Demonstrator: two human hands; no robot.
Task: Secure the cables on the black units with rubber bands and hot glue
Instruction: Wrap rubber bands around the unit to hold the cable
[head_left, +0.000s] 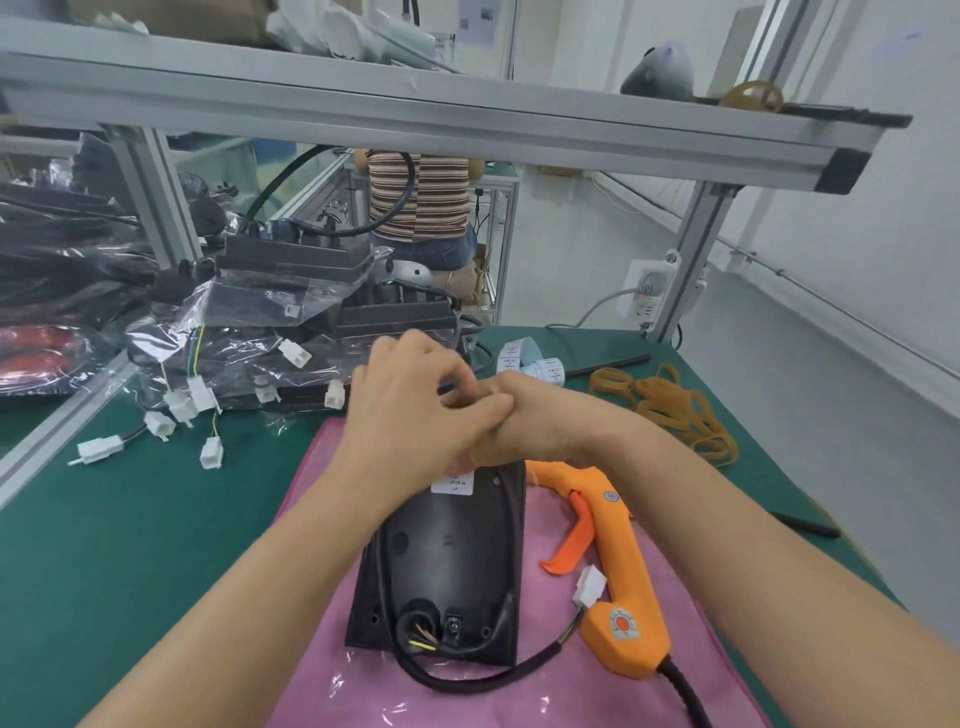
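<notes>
Both hands are meeting right over the far end of the black unit (447, 566), which is lying flat on a pink cloth (498, 691) on the green bench mat (130, 545). The left hand (415, 410) is sitting on top with its fingers curled, and the right hand (524, 415) is tucked in against it from the right. They're blurry and overlapping, so I honestly can't tell what either one is pinching (a bit of tan is showing between the fingers, but it's too smeared to call).

The unit's black cable (467, 680) is coming out of a round opening at the near end, looping along the near edge and heading off to the right, where its thin wires are ending in a white connector (589, 586). That connector is resting against an orange hot glue gun (618, 577), which is lying on the cloth just right of the unit, nozzle pointing away, close under the right wrist.

Past the unit on the right, a loose pile of tan rubber bands (675, 405) is sitting on the mat, with a strip of white labels (530, 364) between that pile and the hands. Beyond the unit on the left, more black units in clear bags (291, 317) are stacking up, white plugs spilling out toward the mat.
</notes>
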